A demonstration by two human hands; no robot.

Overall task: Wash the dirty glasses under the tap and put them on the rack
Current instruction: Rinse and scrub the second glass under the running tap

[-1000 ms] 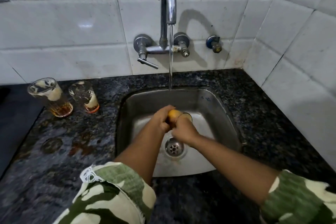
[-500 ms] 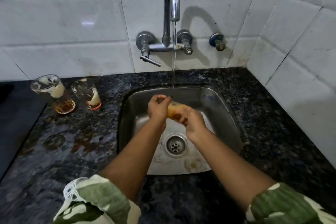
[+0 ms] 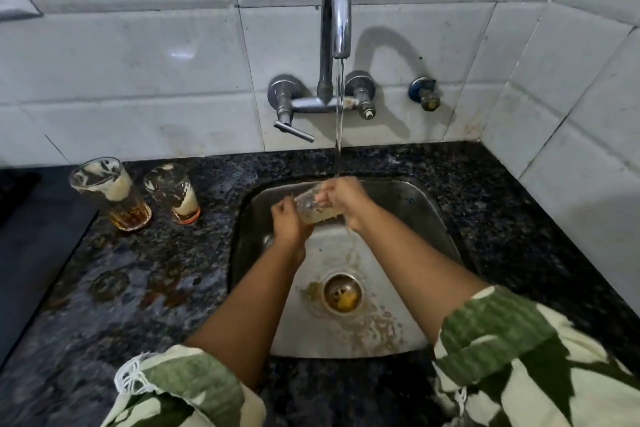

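A clear glass (image 3: 313,208) with yellowish liquid in it lies tilted on its side over the steel sink (image 3: 429,215), right under the running tap (image 3: 336,10). My left hand (image 3: 289,222) grips its base end. My right hand (image 3: 346,201) wraps its rim end, and the water stream lands on that hand. Two dirty glasses stand on the counter to the left: a larger one (image 3: 110,192) with brown liquid at its bottom and a smaller one (image 3: 173,192) with foam residue.
The dark granite counter (image 3: 519,236) surrounds the sink and carries wet ring marks (image 3: 109,284) at the left. Yellow residue sits in the drain (image 3: 343,293). White tiled walls close the back and right. No rack is in view.
Both hands have lifted the glass toward the stream and tipped it sideways. Yellowish liquid has run into the sink and gathered at the drain.
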